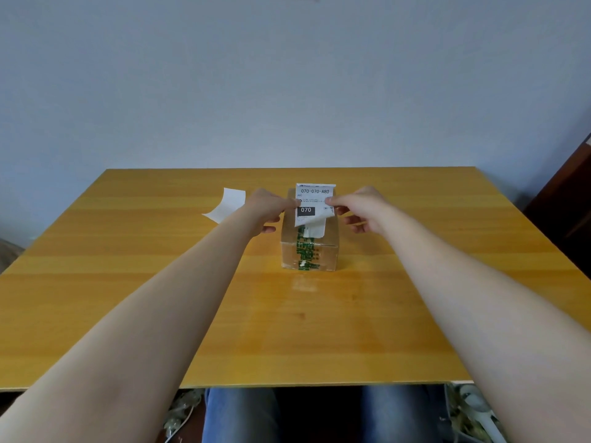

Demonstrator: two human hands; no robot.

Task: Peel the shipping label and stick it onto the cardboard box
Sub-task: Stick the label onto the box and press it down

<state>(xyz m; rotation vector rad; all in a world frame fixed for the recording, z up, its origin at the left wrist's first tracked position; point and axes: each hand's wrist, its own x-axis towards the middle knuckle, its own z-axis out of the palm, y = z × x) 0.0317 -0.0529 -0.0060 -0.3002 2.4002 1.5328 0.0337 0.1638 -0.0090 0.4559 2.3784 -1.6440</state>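
A small cardboard box (327,247) with green-printed tape stands in the middle of the wooden table (128,282). Above its top hangs a white shipping label (315,199) printed "070-070-A80", its lower end curling toward the box top. My left hand (267,211) pinches the label's left edge. My right hand (364,209) pinches its right edge. Whether the label touches the box top I cannot tell.
A curled white sheet of paper (227,204) lies on the table left of the box, behind my left hand. A dark piece of furniture (572,212) stands at the right table edge. A plain wall rises behind the table.
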